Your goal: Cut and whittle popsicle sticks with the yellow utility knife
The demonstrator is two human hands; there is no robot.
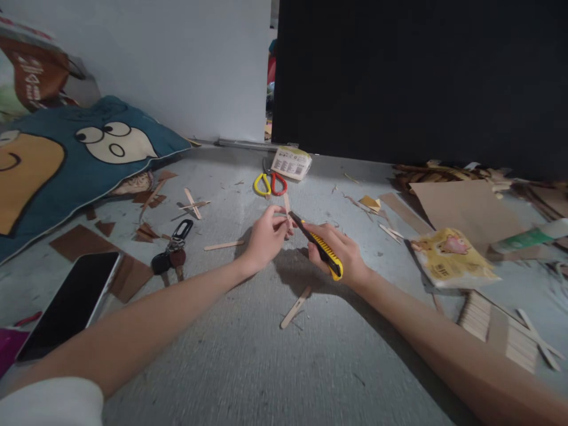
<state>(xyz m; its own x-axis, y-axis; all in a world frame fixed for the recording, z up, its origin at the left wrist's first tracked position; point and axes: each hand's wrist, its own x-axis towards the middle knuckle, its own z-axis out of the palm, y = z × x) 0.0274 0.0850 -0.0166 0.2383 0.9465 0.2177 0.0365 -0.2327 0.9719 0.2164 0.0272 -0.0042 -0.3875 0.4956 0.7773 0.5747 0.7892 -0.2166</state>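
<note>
My left hand pinches a wooden craft stick, which points up and away between the fingertips. My right hand is closed around a yellow and black utility knife. The knife's front end meets the stick just by my left fingertips; the blade itself is too small to make out. A loose craft stick lies left of my left hand, and a shorter piece rests on the grey surface below both hands. Beyond the hands sit scissors with one yellow and one red handle loop.
At left lie a phone, keys, brown cardboard scraps and a blue cartoon pillow. To the right are a yellow packet, a bundle of craft sticks and a green-white tube. A tissue pack stands behind the scissors.
</note>
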